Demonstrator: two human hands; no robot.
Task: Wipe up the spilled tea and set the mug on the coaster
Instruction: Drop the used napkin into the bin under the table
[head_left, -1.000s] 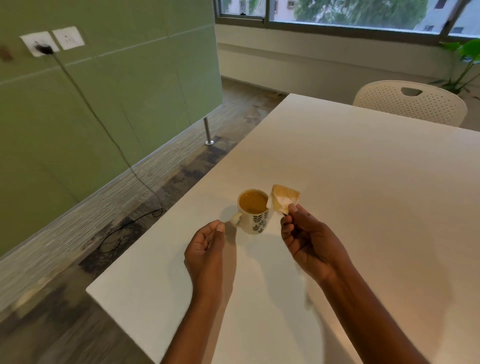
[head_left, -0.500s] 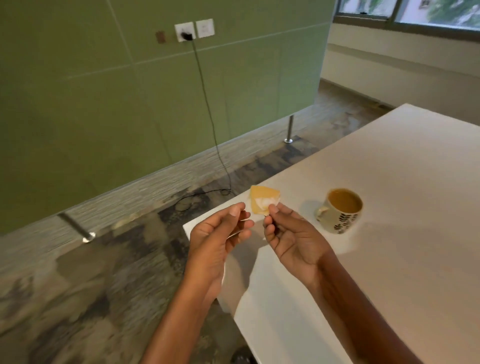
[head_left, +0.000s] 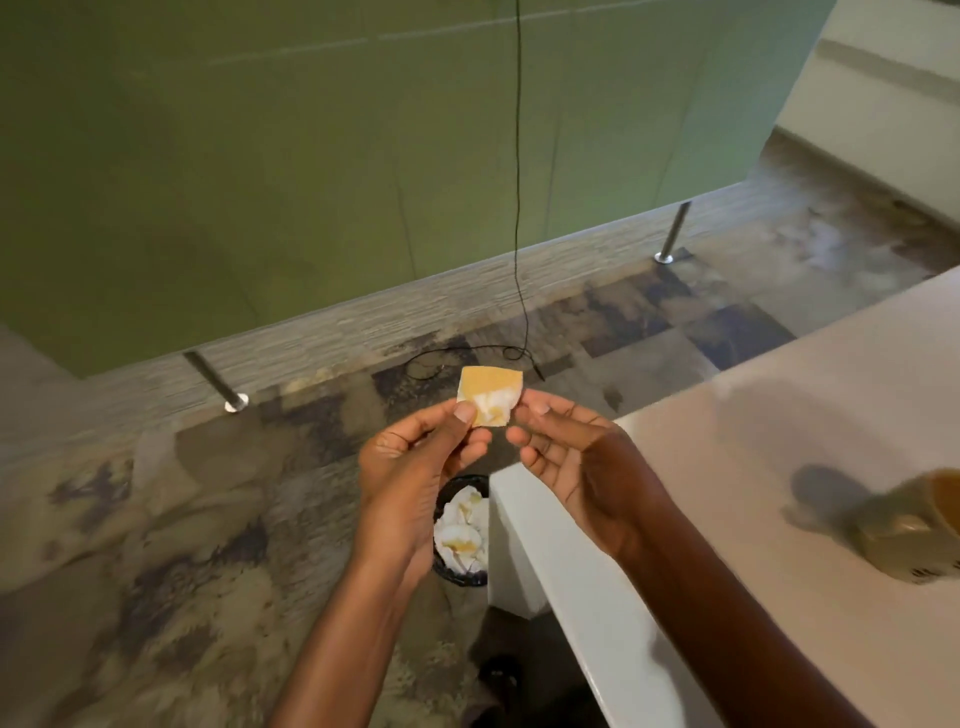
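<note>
A small tea-stained tissue, tan with a white patch, hangs in the air beyond the table's left edge. My left hand pinches its left side with thumb and fingers, and my right hand pinches its right side. The mug, blurred, stands on the white table at the far right with tea in it. No coaster is in view.
A black waste bin holding stained tissues stands on the floor just below my hands, against the table's corner. A black cable runs down the green wall to the patterned floor. Two metal partition feet stand by the wall.
My view swung left, off the table and over the floor. Both hands moved past the table edge with the tissue; the left hand, free a second ago, now pinches it too. The bin came into view.
</note>
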